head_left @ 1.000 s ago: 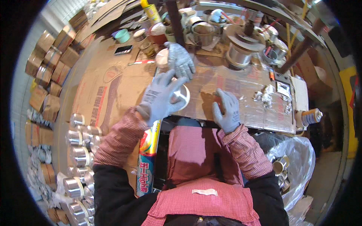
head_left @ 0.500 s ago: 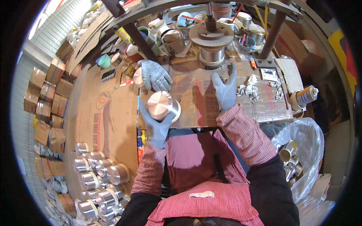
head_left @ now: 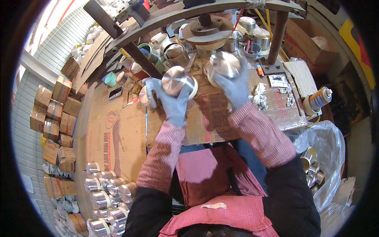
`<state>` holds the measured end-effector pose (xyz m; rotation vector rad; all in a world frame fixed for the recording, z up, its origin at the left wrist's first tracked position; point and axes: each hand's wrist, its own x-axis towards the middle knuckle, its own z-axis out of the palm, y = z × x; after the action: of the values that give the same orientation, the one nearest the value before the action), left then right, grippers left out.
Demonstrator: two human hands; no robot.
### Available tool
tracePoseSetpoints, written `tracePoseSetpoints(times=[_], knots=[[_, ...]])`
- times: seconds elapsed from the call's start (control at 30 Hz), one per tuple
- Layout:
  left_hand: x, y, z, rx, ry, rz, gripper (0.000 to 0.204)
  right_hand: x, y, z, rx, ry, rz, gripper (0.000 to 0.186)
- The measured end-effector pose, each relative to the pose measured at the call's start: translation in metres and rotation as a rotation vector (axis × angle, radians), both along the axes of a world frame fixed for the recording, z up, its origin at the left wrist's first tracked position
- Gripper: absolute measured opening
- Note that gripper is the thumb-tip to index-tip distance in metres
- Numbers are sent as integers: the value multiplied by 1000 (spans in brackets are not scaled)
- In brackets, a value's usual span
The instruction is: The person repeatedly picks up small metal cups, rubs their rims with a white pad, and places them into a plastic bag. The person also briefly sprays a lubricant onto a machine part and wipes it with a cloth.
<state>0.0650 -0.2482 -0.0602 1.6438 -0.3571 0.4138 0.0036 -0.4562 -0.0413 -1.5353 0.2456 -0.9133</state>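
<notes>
We clasp a silver cup (head_left: 175,80) in our gloved left hand (head_left: 173,106), fingers and thumb parted around its near side, to the near left of the press disc (head_left: 207,34). Our right hand (head_left: 236,87), slightly blurred, grips a second silver cup (head_left: 226,65) between thumb and fingers, on the disc's near right. Well to the disc's near left, more metal cups (head_left: 100,199) lie piled.

Pale tiled wall (head_left: 24,138) behind stacked cardboard boxes (head_left: 51,129) at left, perhaps a bright window (head_left: 45,17) above.
</notes>
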Motion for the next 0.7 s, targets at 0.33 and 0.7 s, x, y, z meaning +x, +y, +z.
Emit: tracePoseSetpoints(times=[0.33, 0.7], knots=[[72, -144, -26, -106, 69, -355, 114, -340, -77, -46, -27, 218, -626, 116], [-22, 63, 2, 264, -410, -39, 43, -394, -115, -112, -286, 479, -775, 84]])
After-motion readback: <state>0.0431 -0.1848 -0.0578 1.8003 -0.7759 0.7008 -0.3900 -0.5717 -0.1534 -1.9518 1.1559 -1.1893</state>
